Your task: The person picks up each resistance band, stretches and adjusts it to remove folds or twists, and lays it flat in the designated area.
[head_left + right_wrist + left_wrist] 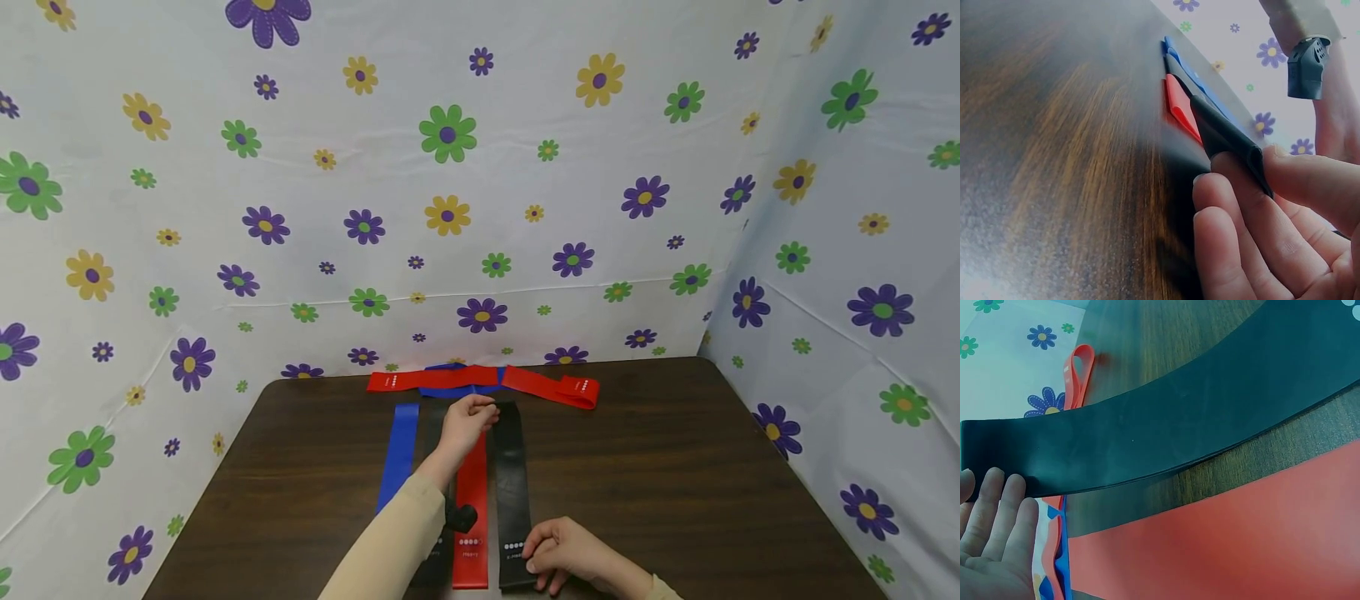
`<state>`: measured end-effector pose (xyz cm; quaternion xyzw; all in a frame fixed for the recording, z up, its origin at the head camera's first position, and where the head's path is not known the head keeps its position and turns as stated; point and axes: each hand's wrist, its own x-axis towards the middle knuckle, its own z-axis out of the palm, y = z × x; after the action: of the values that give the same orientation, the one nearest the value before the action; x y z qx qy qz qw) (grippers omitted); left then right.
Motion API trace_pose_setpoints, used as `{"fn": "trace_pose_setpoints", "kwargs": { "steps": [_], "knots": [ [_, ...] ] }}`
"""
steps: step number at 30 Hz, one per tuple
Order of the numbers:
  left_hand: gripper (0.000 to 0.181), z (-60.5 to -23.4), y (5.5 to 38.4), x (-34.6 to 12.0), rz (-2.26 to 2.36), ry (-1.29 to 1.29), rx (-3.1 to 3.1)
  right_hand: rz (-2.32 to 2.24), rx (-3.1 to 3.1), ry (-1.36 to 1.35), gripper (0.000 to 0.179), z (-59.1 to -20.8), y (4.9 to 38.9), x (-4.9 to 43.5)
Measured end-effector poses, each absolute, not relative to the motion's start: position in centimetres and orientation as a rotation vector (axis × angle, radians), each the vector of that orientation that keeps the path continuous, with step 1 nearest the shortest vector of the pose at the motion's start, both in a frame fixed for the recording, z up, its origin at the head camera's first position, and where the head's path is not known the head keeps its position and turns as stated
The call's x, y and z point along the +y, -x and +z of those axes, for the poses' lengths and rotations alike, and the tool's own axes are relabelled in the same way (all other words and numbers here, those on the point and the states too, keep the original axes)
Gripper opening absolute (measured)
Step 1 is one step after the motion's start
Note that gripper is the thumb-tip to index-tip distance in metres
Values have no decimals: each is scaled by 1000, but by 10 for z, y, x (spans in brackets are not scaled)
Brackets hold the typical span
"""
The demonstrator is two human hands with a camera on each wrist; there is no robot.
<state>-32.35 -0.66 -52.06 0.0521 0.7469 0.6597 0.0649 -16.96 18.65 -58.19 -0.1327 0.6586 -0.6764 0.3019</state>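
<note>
A black resistance band lies lengthwise on the table, rightmost in a row of bands. My left hand pinches its far end, with thumb and fingertips at the corner of the band in the left wrist view. At the near end my right hand grips the band's edge; in the right wrist view the folded end sits between thumb and fingers. Just left of it runs a red resistance band with white dots and print. Farther left are a second black band, partly hidden under my left arm, and a blue band.
Along the table's back edge lie a red band, another red one with a looped end, and a blue band beneath them. The brown wooden table meets a flower-printed cloth behind and at the sides.
</note>
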Motion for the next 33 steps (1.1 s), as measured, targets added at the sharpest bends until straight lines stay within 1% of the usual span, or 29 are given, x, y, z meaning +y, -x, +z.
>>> {"fn": "trace_pose_setpoints", "kwargs": {
  "steps": [6,13,16,23,33],
  "knots": [
    [24,-525,324,-7,1984,-164,2261,-1792,1738,347,26,-582,170,187],
    [30,-530,321,-6,1958,-187,2280,-1796,1730,349,21,-583,171,188],
    [29,-530,320,-5,1957,-186,2283,-1797,1730,355,22,-583,171,188],
    [21,-525,322,-4,1984,-163,2288,-1794,1735,351,21,-583,172,187],
    [25,-523,322,-3,1982,-183,2297,-1799,1726,339,21,-582,173,187]
  ]
}}
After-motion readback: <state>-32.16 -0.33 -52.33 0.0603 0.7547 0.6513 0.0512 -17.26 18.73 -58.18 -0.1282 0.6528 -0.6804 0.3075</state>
